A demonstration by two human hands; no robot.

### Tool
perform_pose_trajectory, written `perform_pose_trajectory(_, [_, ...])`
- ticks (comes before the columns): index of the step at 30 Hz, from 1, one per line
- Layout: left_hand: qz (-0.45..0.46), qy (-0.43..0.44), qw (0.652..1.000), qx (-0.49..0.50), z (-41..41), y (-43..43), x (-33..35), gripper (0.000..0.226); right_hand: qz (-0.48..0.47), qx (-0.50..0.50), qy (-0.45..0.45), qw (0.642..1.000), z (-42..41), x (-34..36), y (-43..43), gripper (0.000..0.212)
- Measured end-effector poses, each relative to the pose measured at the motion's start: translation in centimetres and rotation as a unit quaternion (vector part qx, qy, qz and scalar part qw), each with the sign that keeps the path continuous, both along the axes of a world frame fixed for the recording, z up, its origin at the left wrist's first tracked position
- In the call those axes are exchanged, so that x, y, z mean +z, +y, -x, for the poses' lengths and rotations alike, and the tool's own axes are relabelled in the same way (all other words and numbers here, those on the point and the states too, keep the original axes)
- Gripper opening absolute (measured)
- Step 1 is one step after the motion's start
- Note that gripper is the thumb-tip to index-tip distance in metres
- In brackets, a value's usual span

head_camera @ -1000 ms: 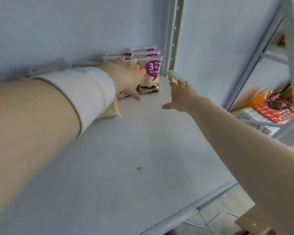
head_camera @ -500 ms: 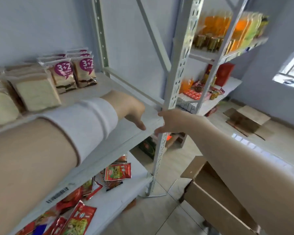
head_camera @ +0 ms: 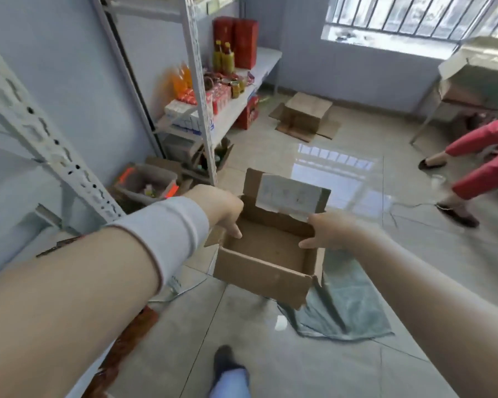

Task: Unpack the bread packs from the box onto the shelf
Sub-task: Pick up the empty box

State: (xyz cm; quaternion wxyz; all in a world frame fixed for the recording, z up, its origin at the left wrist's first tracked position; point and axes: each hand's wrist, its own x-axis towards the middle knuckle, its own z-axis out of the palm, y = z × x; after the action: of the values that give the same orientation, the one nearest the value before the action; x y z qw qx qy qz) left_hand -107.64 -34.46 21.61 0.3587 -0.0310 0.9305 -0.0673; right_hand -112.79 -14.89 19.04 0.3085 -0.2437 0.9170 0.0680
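An open brown cardboard box (head_camera: 259,271) stands on the tiled floor below me, and its inside looks empty. My left hand (head_camera: 219,208), with a white sleeve at the wrist, hangs over the box's left wall, fingers pointing down and holding nothing. My right hand (head_camera: 328,229) is over the right wall with thumb and fingers spread, also holding nothing. The white metal shelf (head_camera: 41,133) rises at my left. No bread packs are in view.
A grey-green plastic sheet (head_camera: 345,305) lies under the box. A second shelf (head_camera: 242,90) at the back holds bottles and red cartons. A flattened cardboard box (head_camera: 308,116) lies on the floor. A person in red trousers (head_camera: 483,159) walks at the right. My foot (head_camera: 227,366) is below.
My view has swung from the shelf with the bread packs down to the floor. Both hands left the shelf edge and came down over the open box.
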Motion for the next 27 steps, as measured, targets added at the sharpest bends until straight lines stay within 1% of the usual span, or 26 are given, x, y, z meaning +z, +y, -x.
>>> perform_pose_trajectory(3, [0.013,-0.019,0.999,-0.034,4.1,1.0,-4.2,0.067,-0.017,-0.051,-0.036,0.998,3.4,-4.0,2.5,0.062])
perform_pose_trajectory(6, [0.008,-0.029,0.998,-0.051,8.9,0.5,-9.6,0.063,-0.021,-0.098,-0.068,0.993,6.8,-9.0,3.6,0.059])
perform_pose_trajectory(10, [-0.041,-0.038,0.997,-0.048,13.9,-1.2,-18.6,0.057,-0.045,-0.164,-0.118,0.978,10.6,-17.5,4.8,0.060])
perform_pose_trajectory(13, [-0.076,-0.096,0.992,0.006,15.9,-3.5,-25.4,0.058,-0.072,-0.212,-0.192,0.956,12.6,-23.4,5.7,0.053])
perform_pose_trajectory(14, [-0.088,-0.108,0.990,0.036,16.6,-4.4,-27.6,0.060,-0.068,-0.233,-0.209,0.947,13.3,-25.5,6.1,0.052])
perform_pose_trajectory(16, [-0.115,-0.108,0.980,0.118,17.5,-6.1,-31.9,0.065,-0.050,-0.287,-0.229,0.929,14.5,-29.3,6.6,0.057])
perform_pose_trajectory(17, [-0.135,-0.090,0.972,0.171,17.9,-6.9,-34.1,0.068,-0.038,-0.317,-0.228,0.920,15.1,-31.4,6.8,0.061])
perform_pose_trajectory(19, [-0.173,-0.033,0.944,0.281,18.7,-8.3,-38.4,0.072,-0.003,-0.377,-0.208,0.903,16.1,-35.1,6.8,0.065])
perform_pose_trajectory(22, [-0.182,0.052,0.892,0.410,19.9,-9.9,-43.7,0.071,0.086,-0.471,-0.165,0.862,17.7,-40.1,6.1,0.065])
perform_pose_trajectory(24, [-0.203,0.088,0.864,0.453,20.3,-10.5,-46.2,0.063,0.133,-0.514,-0.124,0.839,18.6,-42.7,5.6,0.060])
perform_pose_trajectory(27, [-0.258,0.120,0.825,0.489,19.9,-11.0,-48.2,0.054,0.186,-0.565,-0.061,0.802,18.8,-44.9,4.8,0.049])
